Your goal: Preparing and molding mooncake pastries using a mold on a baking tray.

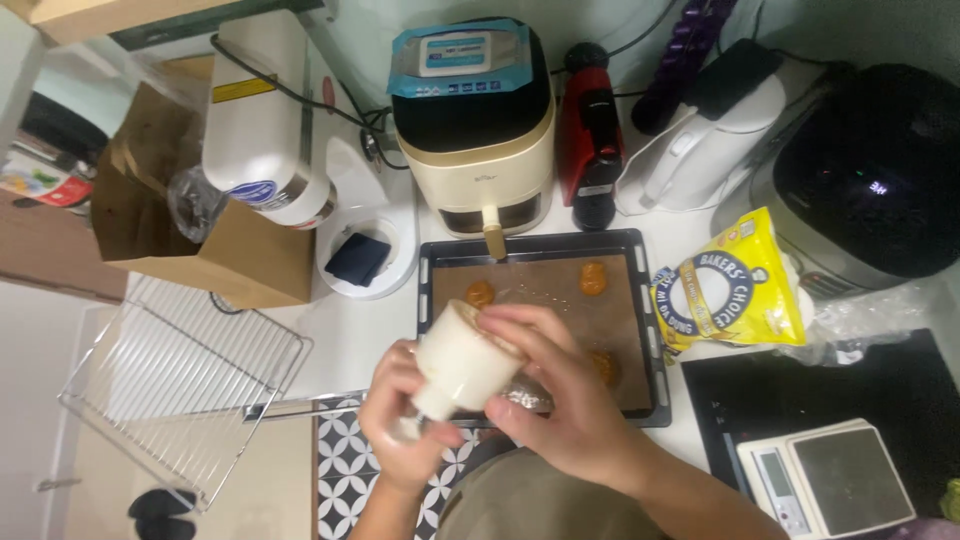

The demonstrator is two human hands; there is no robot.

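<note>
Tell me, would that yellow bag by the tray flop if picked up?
Probably. The yellow bag looks like soft plastic, bulging and creased, so it would likely sag. Its full shape suggests some weight. It lies flat, so it seems unlikely to roll.

A cream press (462, 362), orange dough blobs (594, 278), a black tray (432, 290), a yellow bag (735, 290).

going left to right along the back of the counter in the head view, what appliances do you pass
white stand mixer → cream and black air fryer → red upright appliance → white electric kettle → black rice cooker
</note>
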